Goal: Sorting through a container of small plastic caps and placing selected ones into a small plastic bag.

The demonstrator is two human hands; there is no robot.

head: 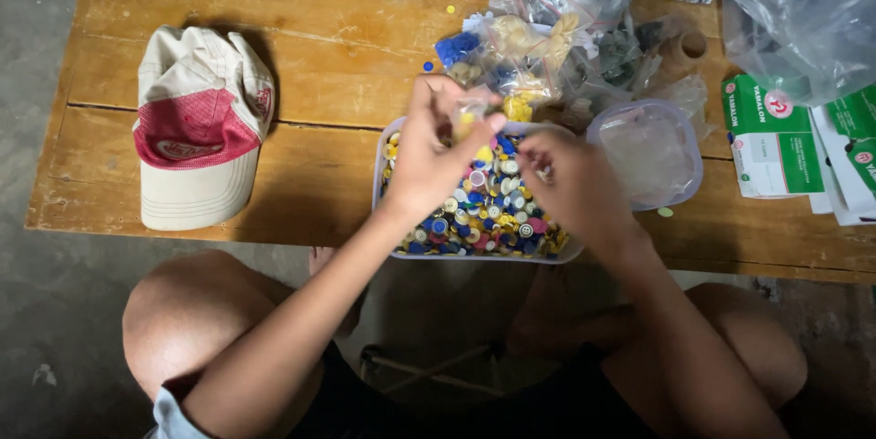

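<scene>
A clear plastic tub [387,149] full of small round caps or buttons in blue, yellow, white and pink stands at the near edge of a low wooden table [301,65]. My left hand [436,149] is raised over the tub and pinches a small clear plastic bag [472,116] between its fingertips. My right hand [573,185] hovers over the tub's right side with its fingers curled; whatever it holds is hidden from view.
A beige and red cap [201,124] lies on the table's left. The tub's clear lid [650,152] rests to the right. Several small filled plastic bags [547,47] are heaped behind the tub. Green and white boxes [776,142] and a large clear bag [803,19] sit at far right.
</scene>
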